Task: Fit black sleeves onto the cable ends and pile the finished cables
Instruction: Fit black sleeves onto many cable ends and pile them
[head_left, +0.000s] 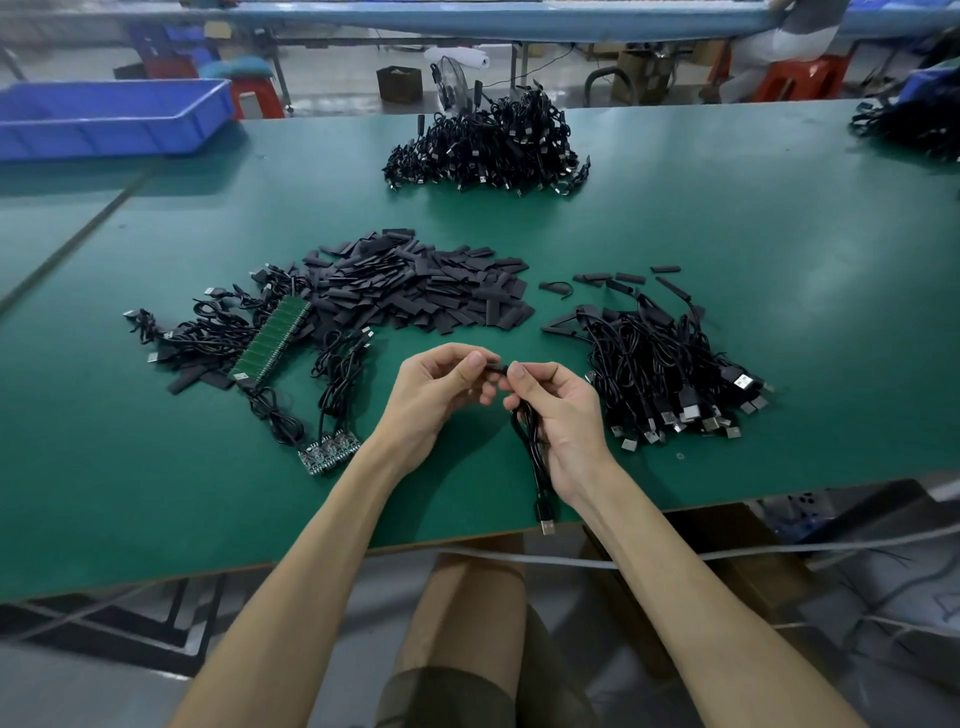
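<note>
Above the green table (779, 234), my left hand (441, 389) pinches a small black sleeve (494, 367) between thumb and fingers. My right hand (556, 410) grips a black cable (530, 452) just beside it, its thumb tip meeting the sleeve. The cable loops down under my right palm and its USB plug (545, 522) lies at the table's front edge. Loose black sleeves (415, 291) lie heaped in the middle. To the right is a pile of cables (670, 374) with USB plugs. Unsleeved cables with green circuit boards (275, 338) lie at the left.
A larger heap of black cables (488, 145) sits at the table's far side. A blue plastic tray (104, 119) stands at the back left. More cables (914, 124) lie at the far right edge. A seated person is behind the table, far right.
</note>
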